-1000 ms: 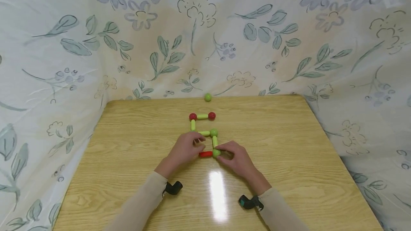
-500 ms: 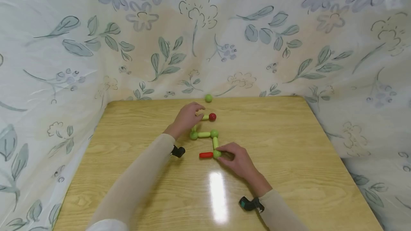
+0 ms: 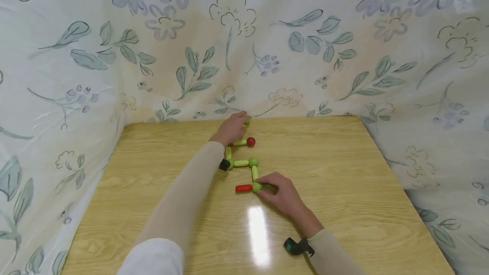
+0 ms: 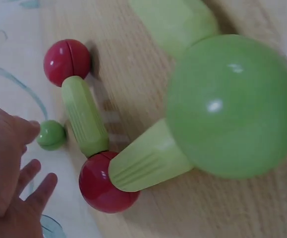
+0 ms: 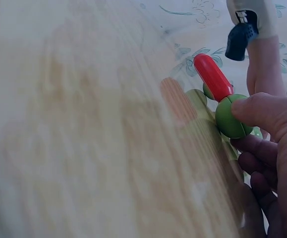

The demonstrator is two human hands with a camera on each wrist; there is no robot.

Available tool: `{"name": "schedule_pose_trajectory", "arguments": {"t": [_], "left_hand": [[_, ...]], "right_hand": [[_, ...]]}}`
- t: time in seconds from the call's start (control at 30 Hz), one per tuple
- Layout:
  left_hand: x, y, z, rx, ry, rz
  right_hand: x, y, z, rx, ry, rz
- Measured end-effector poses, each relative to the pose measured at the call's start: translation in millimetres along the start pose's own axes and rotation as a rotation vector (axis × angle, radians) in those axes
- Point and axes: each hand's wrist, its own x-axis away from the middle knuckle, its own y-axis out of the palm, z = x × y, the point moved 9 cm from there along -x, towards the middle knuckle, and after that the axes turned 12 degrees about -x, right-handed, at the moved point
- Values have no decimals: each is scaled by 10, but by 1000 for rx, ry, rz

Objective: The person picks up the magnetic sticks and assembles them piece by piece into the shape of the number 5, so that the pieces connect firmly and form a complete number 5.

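My right hand pinches the green ball at the near end of a zigzag chain of balls and rods on the table. A red rod sticks out leftward from that ball. Light green rods join it to more green balls and, farther back, to two red balls. Reaching over the chain, my left hand comes up to a loose green ball at the far edge. In the left wrist view its fingers are spread, fingertips right beside that ball.
The wooden table ends at a floral cloth, which hangs behind it and along both sides. Each wrist carries a small black camera. The left forearm passes above the table left of the chain.
My left hand has left the area by the red rod and moved away from me, past the red balls, to the loose green ball. The right hand keeps its grip in the same place.
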Motion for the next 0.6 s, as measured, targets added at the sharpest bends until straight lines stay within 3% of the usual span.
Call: {"name": "schedule_pose_trajectory", "arguments": {"t": [0.13,0.27,0.4,0.6], "left_hand": [[-66,60,44,-57,25,-61],[-70,103,16,-78,1,-99],[-62,98,-19,-22,-27,-76],[-55,102,-106,63,-53,7]], "right_hand": [[3,-13,-37,1,-37,20],[-1,4,-62,-3,-60,13],[-3,7,-58,3,-61,13],[1,-6,-41,10,-46,18]]}}
